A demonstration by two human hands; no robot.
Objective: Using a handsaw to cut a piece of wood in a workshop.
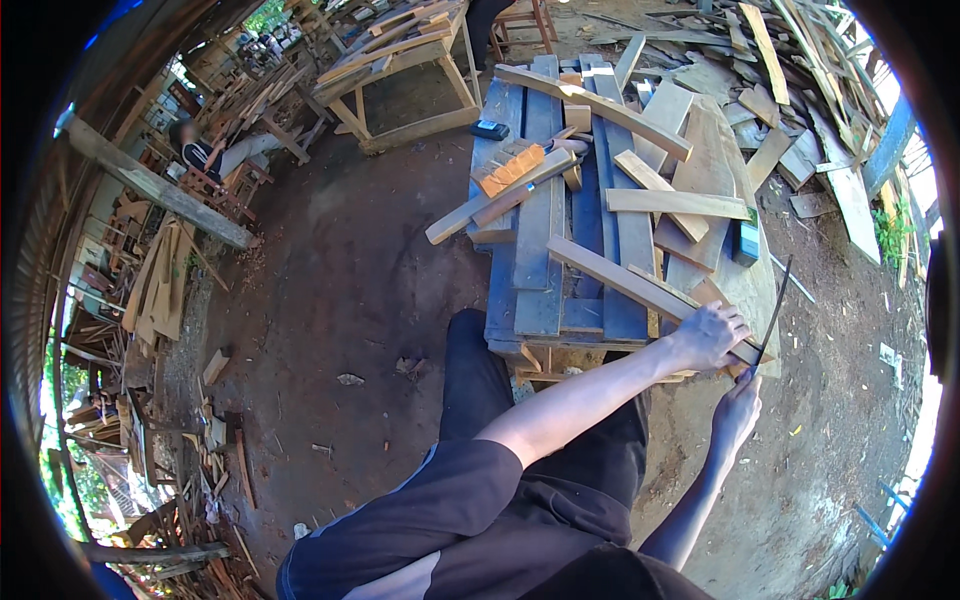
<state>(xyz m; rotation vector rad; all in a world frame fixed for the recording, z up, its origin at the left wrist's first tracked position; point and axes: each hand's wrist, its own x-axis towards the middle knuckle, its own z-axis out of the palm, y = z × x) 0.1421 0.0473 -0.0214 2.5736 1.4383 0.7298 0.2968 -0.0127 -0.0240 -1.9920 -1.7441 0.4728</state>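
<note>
My left hand [710,335] presses down on a long pale wooden slat [620,280] that lies slantwise across the near right corner of a bench of blue-painted planks [540,250]. My right hand [737,408] is just below it, off the bench edge. It grips the handle of a long thin dark blade [775,310], seemingly a saw seen edge-on, which rises beside the slat's end. Both hands are close together at the bench corner.
Loose slats, an orange block [510,168], a small black object [490,129] and a dark block [745,243] lie on the bench. Scrap boards are heaped at the upper right [800,90]. A wooden table frame [400,70] stands behind. Another person [215,150] sits at the far left.
</note>
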